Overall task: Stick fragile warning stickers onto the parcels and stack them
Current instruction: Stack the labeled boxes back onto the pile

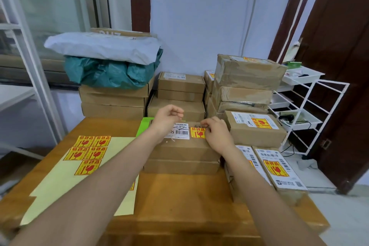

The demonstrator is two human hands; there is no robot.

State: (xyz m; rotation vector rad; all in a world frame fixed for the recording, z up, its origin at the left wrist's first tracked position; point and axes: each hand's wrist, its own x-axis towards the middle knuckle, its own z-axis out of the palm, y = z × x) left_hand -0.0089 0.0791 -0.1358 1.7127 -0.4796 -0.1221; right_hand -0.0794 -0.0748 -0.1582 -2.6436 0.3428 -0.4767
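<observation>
A flat brown parcel (pixel 185 147) lies on another at the middle of the wooden table (pixel 179 201). On its top sit a white shipping label (pixel 179 131) and a yellow-and-red fragile sticker (pixel 197 132). My right hand (pixel 216 136) rests on the parcel with its fingertips on the sticker's right edge. My left hand (pixel 167 120) hovers over the label, fingers loosely curled, holding nothing I can see. A pale yellow backing sheet (pixel 65 181) with several fragile stickers (pixel 87 152) lies at the left.
Stickered parcels (pixel 257 128) lie and stack at the right. More brown boxes (pixel 180 86) stand against the wall, with a green bag (pixel 111 74) and white mailer on the left pile. A white wire rack (pixel 305 114) stands right of the table.
</observation>
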